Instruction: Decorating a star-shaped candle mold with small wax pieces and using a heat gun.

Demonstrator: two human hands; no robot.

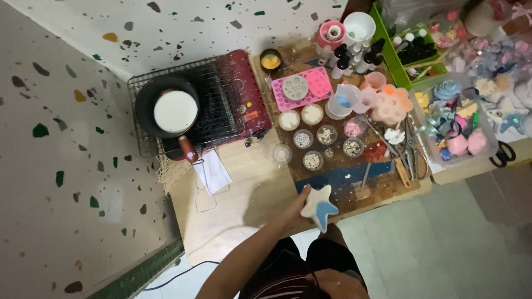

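My left hand (299, 206) is closed around a star-shaped mould (318, 206), white on one face and blue on the other, my fingers wrapped under its near edge so that the star stands out past my knuckles. I hold it just above the front edge of the wooden board (382, 188), over a blue patch painted on it. My right hand (335, 283) rests low against my lap, fingers loosely curled and holding nothing that I can make out.

Beyond the star, small round cups (313, 160) of beads and white filling sit in rows on the board, with a pink silicone mould tray (305, 88) behind them and scissors (413, 152) to the right. Left of the board, a dark saucepan (166, 108) of white liquid stands on a wire rack (216, 99) over a red portable stove (244, 91). All of it rests on a pale low table (233, 205) set against a speckled terrazzo wall (66, 138), with light floor tiles (443, 243) below.
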